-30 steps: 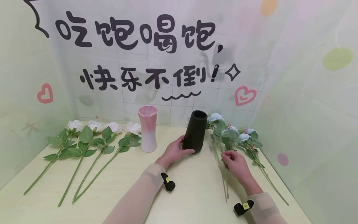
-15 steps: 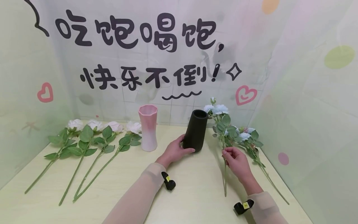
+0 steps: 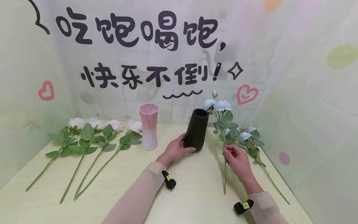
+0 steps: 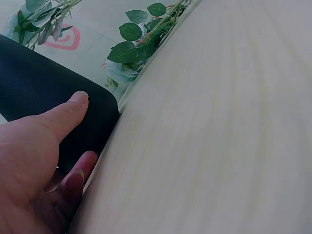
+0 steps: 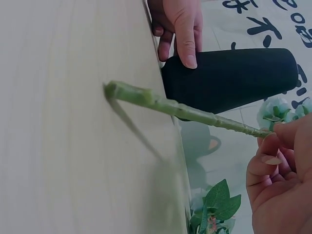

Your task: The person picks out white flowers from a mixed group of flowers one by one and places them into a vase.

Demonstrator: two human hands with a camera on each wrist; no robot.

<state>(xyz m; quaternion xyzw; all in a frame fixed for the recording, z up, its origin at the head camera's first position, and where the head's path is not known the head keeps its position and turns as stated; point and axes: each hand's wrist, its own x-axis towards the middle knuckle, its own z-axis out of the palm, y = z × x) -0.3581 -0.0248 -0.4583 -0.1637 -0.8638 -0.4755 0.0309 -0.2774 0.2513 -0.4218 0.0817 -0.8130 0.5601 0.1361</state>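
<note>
My left hand holds the black vase low near its base, thumb across the front and fingers round the far side. The vase stands on the table, its round mouth facing up. With thumb and fingertips my right hand pinches the green stem of an artificial blue flower. That flower is upright, its blooms beside the vase mouth and the stem's cut end pointing down. In the left wrist view the thumb presses on the dark vase wall; some fingers are partly hidden.
Left of the vase stands a pink-and-white vase. Several pale pink roses with long stems lie at the left of the table. More blue flowers lie at the right, near the printed side curtain.
My right hand has raised the blue flower from lying on the table to upright, its blooms now higher and nearer the wall lettering. The left hand and black vase have stayed put.
</note>
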